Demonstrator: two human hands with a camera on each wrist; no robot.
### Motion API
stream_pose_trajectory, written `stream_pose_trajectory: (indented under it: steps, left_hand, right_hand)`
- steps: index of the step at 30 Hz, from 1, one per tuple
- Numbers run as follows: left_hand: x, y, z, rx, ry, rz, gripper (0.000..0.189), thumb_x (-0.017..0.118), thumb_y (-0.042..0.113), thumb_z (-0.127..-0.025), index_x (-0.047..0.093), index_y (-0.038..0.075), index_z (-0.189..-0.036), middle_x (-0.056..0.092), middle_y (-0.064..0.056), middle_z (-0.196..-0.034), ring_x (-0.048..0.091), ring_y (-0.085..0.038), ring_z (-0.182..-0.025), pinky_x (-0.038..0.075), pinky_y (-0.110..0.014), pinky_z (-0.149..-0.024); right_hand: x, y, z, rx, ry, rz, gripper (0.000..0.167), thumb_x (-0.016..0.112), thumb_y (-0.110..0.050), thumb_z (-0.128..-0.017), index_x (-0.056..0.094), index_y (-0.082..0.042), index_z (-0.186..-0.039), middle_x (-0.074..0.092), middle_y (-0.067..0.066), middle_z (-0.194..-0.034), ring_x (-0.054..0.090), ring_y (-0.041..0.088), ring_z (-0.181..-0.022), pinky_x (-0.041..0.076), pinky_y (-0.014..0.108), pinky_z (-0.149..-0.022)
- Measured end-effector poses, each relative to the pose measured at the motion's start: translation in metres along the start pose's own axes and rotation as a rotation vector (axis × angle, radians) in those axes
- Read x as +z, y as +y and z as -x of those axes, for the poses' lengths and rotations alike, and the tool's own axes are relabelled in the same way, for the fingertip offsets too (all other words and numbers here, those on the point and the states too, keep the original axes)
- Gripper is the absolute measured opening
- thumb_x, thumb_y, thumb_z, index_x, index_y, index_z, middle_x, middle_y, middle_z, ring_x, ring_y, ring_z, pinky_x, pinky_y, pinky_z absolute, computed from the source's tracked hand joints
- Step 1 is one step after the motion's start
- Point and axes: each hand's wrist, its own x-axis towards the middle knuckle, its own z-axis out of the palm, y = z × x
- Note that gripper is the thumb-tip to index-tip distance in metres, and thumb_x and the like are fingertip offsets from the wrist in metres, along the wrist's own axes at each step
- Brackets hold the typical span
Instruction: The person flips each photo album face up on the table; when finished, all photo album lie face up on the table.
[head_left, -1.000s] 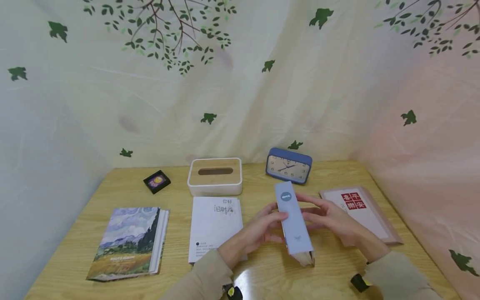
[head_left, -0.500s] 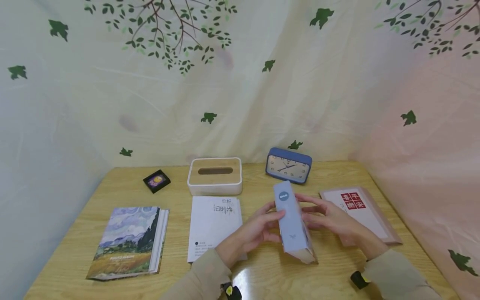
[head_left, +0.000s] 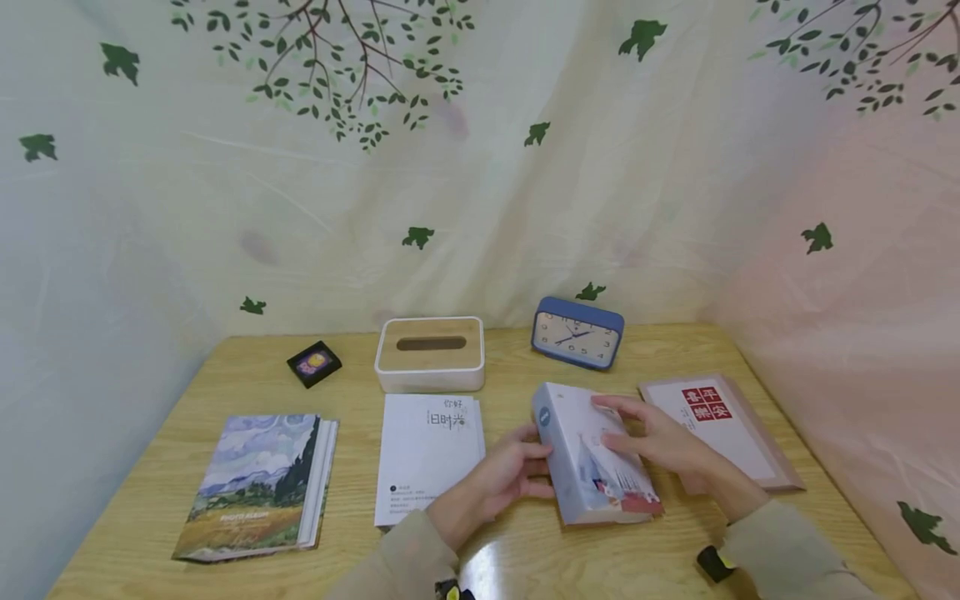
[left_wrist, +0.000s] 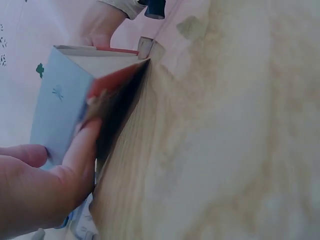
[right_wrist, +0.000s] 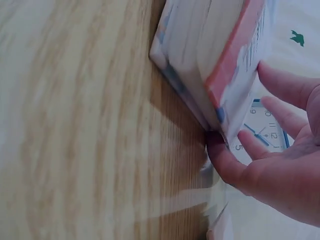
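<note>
A thick book (head_left: 600, 454) with a pale blue spine and a white illustrated cover tilts between my two hands, its cover facing up. My left hand (head_left: 506, 479) holds the spine side; in the left wrist view the thumb (left_wrist: 27, 154) lies on the spine and a finger (left_wrist: 86, 147) reaches under the back cover, which is raised off the wood there. My right hand (head_left: 667, 442) has fingers on the front cover in the head view. In the right wrist view one digit (right_wrist: 225, 160) curls round the lower corner at the page edge.
On the wooden table (head_left: 525, 567) stand a white tissue box (head_left: 430, 379) and a blue clock (head_left: 577, 333). A white book (head_left: 423, 467) lies left, a painted photo album (head_left: 255, 483) farther left, a small black square item (head_left: 314, 363) behind it. Right is a pink-bordered book (head_left: 720, 425).
The book has turned from spine up to cover up, rolling to the right and lower. My left hand has moved slightly left and down; the right fingers have come onto the cover.
</note>
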Motion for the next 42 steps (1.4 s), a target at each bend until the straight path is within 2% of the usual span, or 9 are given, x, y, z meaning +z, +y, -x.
stream_pose_trajectory:
  steps: [7,14,16,19,22,24,31,36,42]
  left_hand:
    - [-0.001,0.002,0.000,-0.023,0.021,-0.047,0.061,0.055,0.019,-0.102,0.033,0.002,-0.156,0.067,-0.019,-0.120,0.066,-0.034,-0.108,0.057,-0.054,-0.086]
    - [-0.002,0.011,0.000,-0.014,0.055,-0.266,0.069,0.063,0.027,-0.102,0.030,0.002,-0.158,0.060,-0.014,-0.128,0.067,-0.028,-0.106,0.059,-0.044,-0.085]
    - [-0.001,0.013,-0.001,0.008,0.070,-0.334,0.068,0.064,0.025,-0.102,0.032,0.002,-0.157,0.059,-0.015,-0.129,0.066,-0.027,-0.105,0.059,-0.042,-0.084]
    - [-0.001,0.015,-0.003,0.043,0.085,-0.443,0.066,0.064,0.024,-0.102,0.034,0.001,-0.156,0.056,-0.018,-0.132,0.066,-0.026,-0.106,0.059,-0.040,-0.085]
    - [-0.001,0.016,-0.002,0.058,0.098,-0.544,0.067,0.065,0.023,-0.101,0.034,0.000,-0.156,0.056,-0.019,-0.135,0.065,-0.023,-0.105,0.059,-0.038,-0.083]
    - [-0.001,0.017,-0.002,0.055,0.104,-0.605,0.069,0.065,0.024,-0.101,0.032,0.000,-0.156,0.054,-0.019,-0.139,0.065,-0.021,-0.104,0.059,-0.036,-0.082]
    - [0.000,0.020,0.000,0.042,0.080,-0.637,0.068,0.065,0.019,-0.101,0.031,0.002,-0.158,0.055,-0.018,-0.136,0.067,-0.020,-0.099,0.059,-0.037,-0.081]
    - [0.001,0.018,-0.001,0.028,0.082,-0.647,0.069,0.065,0.017,-0.101,0.029,0.001,-0.158,0.054,-0.020,-0.138,0.067,-0.020,-0.098,0.059,-0.037,-0.080]
    - [0.000,0.023,-0.003,0.015,0.076,-0.645,0.069,0.063,0.015,-0.102,0.027,0.000,-0.159,0.052,-0.022,-0.140,0.066,-0.023,-0.101,0.059,-0.039,-0.081]
  right_hand:
    - [-0.002,0.002,0.000,0.008,0.010,0.040,0.062,0.072,-0.031,-0.096,0.048,-0.019,-0.152,0.026,0.017,-0.162,0.026,0.045,-0.144,0.021,0.068,-0.114]
    - [-0.003,0.005,0.002,-0.029,-0.036,0.076,0.066,0.072,-0.028,-0.096,0.044,-0.011,-0.154,0.013,0.023,-0.164,0.018,0.051,-0.146,0.020,0.068,-0.114]
    - [-0.003,0.005,0.002,-0.028,-0.036,0.080,0.068,0.072,-0.027,-0.096,0.043,-0.008,-0.154,0.019,0.025,-0.163,0.028,0.049,-0.142,0.027,0.065,-0.113]
    - [-0.002,0.004,0.002,-0.015,-0.029,0.071,0.067,0.072,-0.024,-0.097,0.041,-0.005,-0.154,0.040,0.026,-0.152,0.047,0.041,-0.128,0.043,0.052,-0.105]
    - [-0.002,0.004,0.003,0.006,-0.021,0.064,0.064,0.071,-0.019,-0.097,0.044,-0.004,-0.153,0.051,0.024,-0.143,0.051,0.033,-0.120,0.047,0.041,-0.098]
    - [-0.002,0.004,0.004,0.013,-0.022,0.069,0.062,0.070,-0.017,-0.097,0.045,-0.004,-0.152,0.051,0.023,-0.143,0.051,0.032,-0.120,0.048,0.042,-0.100]
    - [-0.002,0.004,0.007,0.037,-0.022,0.083,0.063,0.072,-0.019,-0.096,0.046,-0.007,-0.153,0.049,0.024,-0.146,0.049,0.034,-0.124,0.042,0.053,-0.107]
    - [-0.002,0.008,0.007,0.066,-0.017,0.073,0.063,0.072,-0.019,-0.096,0.046,-0.009,-0.153,0.051,0.019,-0.143,0.050,0.031,-0.121,0.046,0.046,-0.104]
    - [-0.003,0.008,0.002,0.042,-0.018,0.105,0.065,0.073,-0.023,-0.096,0.046,-0.011,-0.154,0.054,0.016,-0.138,0.050,0.030,-0.117,0.046,0.039,-0.099]
